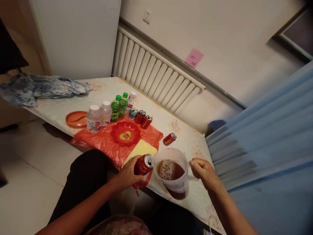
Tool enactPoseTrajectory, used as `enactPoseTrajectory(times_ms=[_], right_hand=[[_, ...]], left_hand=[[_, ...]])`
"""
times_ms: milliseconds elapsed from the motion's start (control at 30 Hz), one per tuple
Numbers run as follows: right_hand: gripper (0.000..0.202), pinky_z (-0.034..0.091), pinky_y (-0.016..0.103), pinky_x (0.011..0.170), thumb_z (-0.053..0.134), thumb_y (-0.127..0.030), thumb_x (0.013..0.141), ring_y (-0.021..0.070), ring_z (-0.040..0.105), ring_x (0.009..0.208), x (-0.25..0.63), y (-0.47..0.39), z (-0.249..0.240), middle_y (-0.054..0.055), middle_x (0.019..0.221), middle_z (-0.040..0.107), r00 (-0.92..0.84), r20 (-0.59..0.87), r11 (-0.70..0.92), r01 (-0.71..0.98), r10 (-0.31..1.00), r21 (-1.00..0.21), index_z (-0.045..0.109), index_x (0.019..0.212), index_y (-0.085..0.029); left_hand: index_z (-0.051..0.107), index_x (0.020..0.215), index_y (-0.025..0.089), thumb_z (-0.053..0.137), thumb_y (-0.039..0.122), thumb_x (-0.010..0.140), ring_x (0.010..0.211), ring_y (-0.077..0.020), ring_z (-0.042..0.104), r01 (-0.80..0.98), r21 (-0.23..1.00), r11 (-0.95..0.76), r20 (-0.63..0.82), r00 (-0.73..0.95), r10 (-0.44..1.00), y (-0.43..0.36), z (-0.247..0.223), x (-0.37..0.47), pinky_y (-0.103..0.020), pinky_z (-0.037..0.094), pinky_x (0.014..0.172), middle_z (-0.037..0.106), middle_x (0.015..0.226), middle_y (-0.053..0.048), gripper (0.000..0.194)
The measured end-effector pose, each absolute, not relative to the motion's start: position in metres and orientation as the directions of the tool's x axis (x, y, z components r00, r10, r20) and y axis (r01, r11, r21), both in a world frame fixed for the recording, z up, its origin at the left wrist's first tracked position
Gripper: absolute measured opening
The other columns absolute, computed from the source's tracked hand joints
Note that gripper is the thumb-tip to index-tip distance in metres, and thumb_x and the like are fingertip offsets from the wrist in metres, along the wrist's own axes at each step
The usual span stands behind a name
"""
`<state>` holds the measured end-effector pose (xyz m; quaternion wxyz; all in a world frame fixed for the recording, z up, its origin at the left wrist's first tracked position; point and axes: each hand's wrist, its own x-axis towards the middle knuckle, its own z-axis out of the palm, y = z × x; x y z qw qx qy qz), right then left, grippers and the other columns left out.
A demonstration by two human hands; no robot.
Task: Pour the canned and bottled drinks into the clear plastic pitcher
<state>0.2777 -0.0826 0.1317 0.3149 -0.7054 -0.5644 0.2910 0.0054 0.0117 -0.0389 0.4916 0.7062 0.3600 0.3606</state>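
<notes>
My left hand (127, 175) is wrapped round a red drink can (141, 167), its opened silver top close to the left rim of a translucent plastic pitcher (181, 185). Brown liquid (179, 170) with a patch of bubbles fills part of the pitcher. At the pitcher's right side, my right hand (204, 172) is closed round the handle, which it mostly covers. No stream shows between can and pitcher. Behind the pitcher another red can (169, 139) leans or lies at a slant; I cannot tell which.
On an orange plastic bag (110, 151) sit a red scalloped plate (134, 132) and a yellow sheet (144, 148). Behind are capped clear bottles (94, 120), green bottles (115, 109), and several cans (146, 121). An orange dish (74, 119) and patterned cloth (56, 86) lie left. A blue curtain (264, 137) hangs right.
</notes>
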Motion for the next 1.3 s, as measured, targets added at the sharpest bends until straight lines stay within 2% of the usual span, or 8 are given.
enactPoseTrajectory(times_ms=[200,433,567,800,967,1300], right_hand=[[0.05,0.016,0.025,0.045,0.059,-0.057,0.079,0.008,0.021,0.044,0.279,-0.06,0.107,-0.008,0.045,0.027,0.326,0.014,-0.091,0.305,0.945,-0.948,0.034,0.05,-0.023],[0.043,0.016,0.023,0.041,0.063,-0.044,0.077,0.006,0.016,0.041,0.271,0.0,0.082,-0.011,0.047,0.022,0.485,0.106,0.13,-0.014,0.868,-0.991,0.032,0.054,-0.024],[0.04,0.017,0.023,0.04,0.063,-0.04,0.077,0.0054,0.017,0.039,0.257,0.039,0.069,-0.012,0.045,0.024,0.511,0.172,0.238,-0.065,0.842,-0.969,0.033,0.056,-0.023],[0.037,0.016,0.022,0.04,0.06,-0.039,0.077,0.0051,0.018,0.037,0.213,0.108,0.058,-0.012,0.041,0.027,0.5,0.179,0.313,-0.198,0.848,-0.929,0.034,0.055,-0.023],[0.036,0.019,0.022,0.04,0.056,-0.042,0.078,0.0055,0.02,0.037,0.173,0.148,0.044,-0.012,0.042,0.028,0.436,0.183,0.29,-0.193,0.881,-0.937,0.035,0.056,-0.023],[0.033,0.021,0.021,0.04,0.05,-0.037,0.081,0.007,0.022,0.038,0.135,0.18,-0.009,-0.011,0.043,0.028,0.39,0.179,0.268,-0.186,0.903,-0.945,0.035,0.056,-0.023]], left_hand=[[0.047,0.128,0.02,0.068,0.012,0.058,0.122,-0.0293,0.054,0.139,0.97,-0.197,0.115,0.453,0.884,0.017,-0.039,0.002,-0.044,0.041,0.107,0.059,0.131,-0.01,0.074],[0.048,0.127,0.019,0.066,0.011,0.056,0.122,-0.03,0.054,0.107,0.985,-0.133,0.073,0.435,0.898,0.026,-0.048,-0.002,-0.045,0.039,0.107,0.06,0.129,-0.009,0.075],[0.047,0.129,0.019,0.068,0.011,0.055,0.123,-0.0303,0.053,0.098,0.992,-0.083,0.032,0.441,0.897,0.032,-0.053,-0.008,-0.044,0.039,0.107,0.059,0.131,-0.009,0.077],[0.048,0.128,0.021,0.067,0.009,0.054,0.122,-0.0316,0.053,0.105,0.994,-0.017,-0.025,0.389,0.921,0.038,-0.063,-0.018,-0.047,0.038,0.108,0.06,0.13,-0.008,0.078],[0.048,0.128,0.019,0.069,0.007,0.051,0.123,-0.0325,0.053,0.089,0.996,0.032,-0.062,0.361,0.93,0.042,-0.075,-0.022,-0.046,0.038,0.108,0.059,0.131,-0.011,0.081],[0.048,0.13,0.02,0.069,0.006,0.051,0.124,-0.0334,0.052,0.079,0.997,0.013,-0.038,0.322,0.946,0.048,-0.09,-0.031,-0.047,0.037,0.108,0.059,0.132,-0.011,0.083]])
